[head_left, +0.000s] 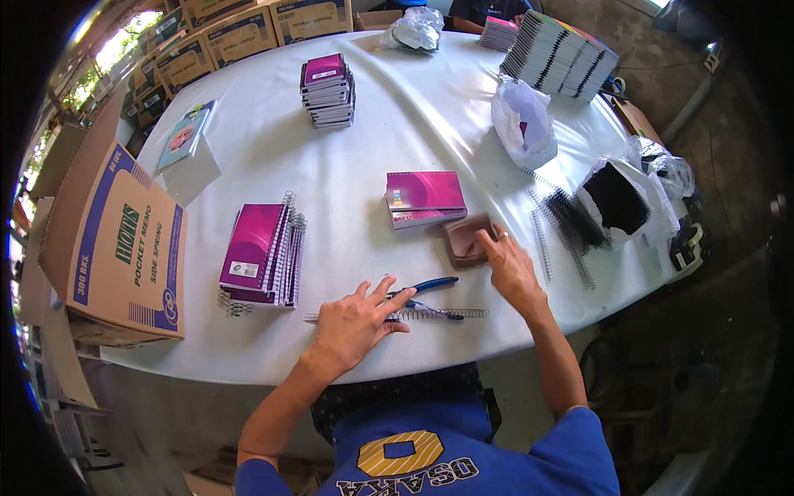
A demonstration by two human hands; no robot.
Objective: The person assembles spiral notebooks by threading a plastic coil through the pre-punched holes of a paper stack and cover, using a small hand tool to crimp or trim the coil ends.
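My left hand [351, 331] is open, its fingers spread over blue-handled pliers [436, 283] and a loose metal spiral wire [467, 313] on the table. How firmly it touches them is hidden beneath the hand. At the right edge of a small brown square dish [465, 253] is my right hand [514, 269], one digit inside and the others bent at the rim. Just behind the dish lies a short pile of magenta notebooks [426, 192]. To the left stands a stack of magenta spiral notebooks [252, 248], wire coils along its right side.
An open cardboard box [128, 248] flanks the left. Farther off is a notebook stack [327, 91]. Loose spirals [571, 223] lie right, beside a white bag of black coils [620, 198]. A tall notebook stack [558, 58] and another person's torso [488, 12] are at the back.
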